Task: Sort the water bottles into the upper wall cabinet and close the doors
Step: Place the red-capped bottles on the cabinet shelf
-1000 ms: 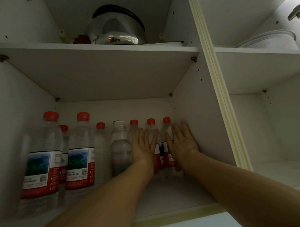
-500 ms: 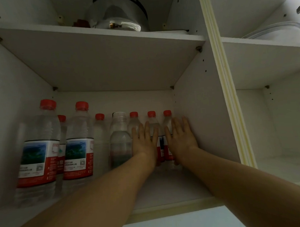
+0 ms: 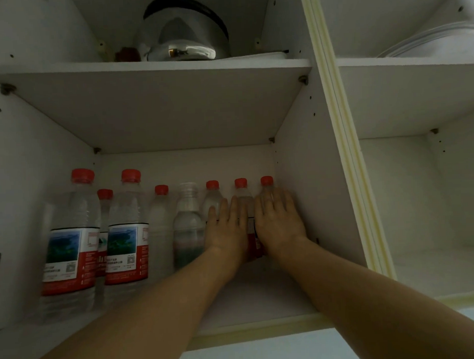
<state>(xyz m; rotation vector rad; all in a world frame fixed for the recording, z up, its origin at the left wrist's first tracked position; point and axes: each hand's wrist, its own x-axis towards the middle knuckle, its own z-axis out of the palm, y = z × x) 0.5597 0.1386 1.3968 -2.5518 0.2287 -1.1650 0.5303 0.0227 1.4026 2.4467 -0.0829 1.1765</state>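
Observation:
Several red-capped water bottles stand on the lower shelf point(image 3: 261, 299) of the open wall cabinet. Two large ones point(image 3: 68, 239) point(image 3: 126, 237) are near the front left. A row of smaller bottles lines the back wall, among them a clear-capped bottle point(image 3: 188, 224) and red-capped bottles point(image 3: 162, 222). My left hand point(image 3: 227, 230) lies flat with straight fingers against two back bottles point(image 3: 213, 196). My right hand point(image 3: 279, 223) presses flat on the rightmost bottle point(image 3: 266, 185), next to the cabinet's side wall.
A metal kettle point(image 3: 183, 33) sits on the upper shelf point(image 3: 156, 68). A cream divider strip point(image 3: 342, 148) separates a right compartment, which holds a white lidded dish point(image 3: 435, 42) on its upper shelf. No cabinet doors are in view.
Both hands stay pressed flat on the back-right bottles. The view has tilted slightly, showing more of the upper shelf again.

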